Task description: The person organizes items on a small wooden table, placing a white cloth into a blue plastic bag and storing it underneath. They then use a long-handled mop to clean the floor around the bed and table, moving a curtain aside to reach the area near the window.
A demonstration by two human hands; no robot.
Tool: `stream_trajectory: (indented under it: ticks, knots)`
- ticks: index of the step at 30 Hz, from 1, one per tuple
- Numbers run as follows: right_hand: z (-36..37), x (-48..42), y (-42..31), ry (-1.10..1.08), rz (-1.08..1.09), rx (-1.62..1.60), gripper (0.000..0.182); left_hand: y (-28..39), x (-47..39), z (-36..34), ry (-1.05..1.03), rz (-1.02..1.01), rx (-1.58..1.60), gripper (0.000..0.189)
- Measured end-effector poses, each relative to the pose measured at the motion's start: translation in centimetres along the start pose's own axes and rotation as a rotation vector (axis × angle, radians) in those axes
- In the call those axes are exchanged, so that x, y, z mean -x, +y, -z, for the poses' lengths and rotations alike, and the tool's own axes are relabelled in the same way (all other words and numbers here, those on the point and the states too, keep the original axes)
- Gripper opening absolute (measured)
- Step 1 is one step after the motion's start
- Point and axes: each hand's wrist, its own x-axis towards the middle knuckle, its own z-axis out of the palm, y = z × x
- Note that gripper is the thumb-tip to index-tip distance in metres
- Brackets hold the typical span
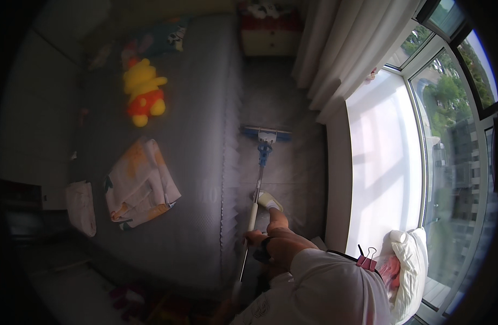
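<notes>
A blue sponge mop (pixel 267 136) rests with its wide head on the grey floor between the bed and the window wall. Its pole slants down towards me, a cream sleeve above a thin metal rod. Around the lower end of that sleeve my right hand (pixel 254 237) is closed, with a dark band on the wrist. My left hand (pixel 228 307) shows dimly at the bottom edge, around the near end of the handle; its fingers are blurred. One foot in a pale yellow slipper (pixel 270 200) stands just right of the pole.
Left, the bed (pixel 192 162) carries a yellow plush bear (pixel 145 91) and a folded patterned cloth (pixel 141 185). A bedside cabinet (pixel 269 42) stands at the far end, beside a long curtain (pixel 338 53). A white windowsill (pixel 385 162) runs along the right, with a white pillow (pixel 411 272) at its near end.
</notes>
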Motion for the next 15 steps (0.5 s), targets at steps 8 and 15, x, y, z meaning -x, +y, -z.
stream_trajectory:
  ticks: [8, 15]
  knots:
    - [3.1, -1.3, 2.7, -0.081, -0.166, 0.413, 0.014, 5.7, -2.3, -3.2, 0.095, 0.301, 0.063, 0.037]
    - [6.0, -7.5, -17.3, -0.026, 0.052, 0.721, 0.019, 19.0, -12.2, -2.8, 0.184, 0.342, 0.191, 0.037]
